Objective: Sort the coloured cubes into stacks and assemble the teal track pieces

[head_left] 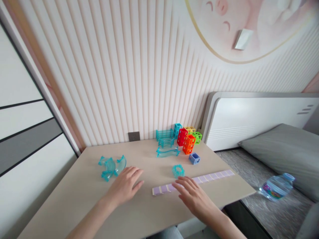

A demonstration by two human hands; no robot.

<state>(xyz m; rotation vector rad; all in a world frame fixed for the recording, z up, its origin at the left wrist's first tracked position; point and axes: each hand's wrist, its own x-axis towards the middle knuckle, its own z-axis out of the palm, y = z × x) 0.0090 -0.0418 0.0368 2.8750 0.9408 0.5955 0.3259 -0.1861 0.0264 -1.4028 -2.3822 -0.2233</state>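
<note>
My left hand point(126, 186) is over the middle-left of the table, fingers apart and holding nothing. Just beyond it lie curved clear teal plastic track pieces point(109, 166), overlapping one another. My right hand point(193, 194) hovers at the long strip of lilac squares point(214, 176), covering part of it; its fingers are stretched out with nothing in them. Whether it touches the strip I cannot tell. Beyond that hand sits a teal ring-shaped piece point(178, 171). A blue-violet cube block point(194, 158) rests farther back, near an orange block stack point(188, 144).
At the table's back stand a red block stack point(182, 136), green blocks point(197, 137) and more teal track pieces point(167, 152). A socket point(134, 136) is on the ribbed wall. To the right, a plastic bottle point(276, 187) lies on the bed beside a grey pillow point(281, 146).
</note>
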